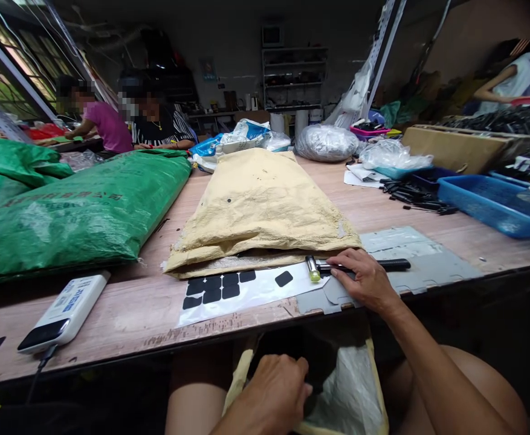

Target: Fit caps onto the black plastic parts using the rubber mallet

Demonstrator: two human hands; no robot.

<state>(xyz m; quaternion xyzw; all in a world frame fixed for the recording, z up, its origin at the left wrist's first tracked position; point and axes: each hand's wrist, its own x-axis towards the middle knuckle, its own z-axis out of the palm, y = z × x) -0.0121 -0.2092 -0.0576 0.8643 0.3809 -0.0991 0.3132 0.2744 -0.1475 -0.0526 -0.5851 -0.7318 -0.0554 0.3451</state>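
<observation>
My right hand [359, 275] is closed on the black handle of a small hammer [389, 264], which lies over a grey board [432, 266] at the table's front edge. The hammer's metal head with a yellow-green face points left. Beside it a white sheet [255, 298] carries several black rounded stickers, its back edge by a yellow paper sack [265, 199]. Below the table, my left hand [276, 389] is over an open lined sack [353, 380] between my legs. Its fingers are curled, and what they hold, if anything, is hidden.
A green sack [74, 211] fills the left, with a white power bank [67, 311] and cable before it. On the right are a blue tray [495, 205], black sticks [419, 196], plastic bags and a cardboard box [459, 148]. Two people sit behind at left, another at far right.
</observation>
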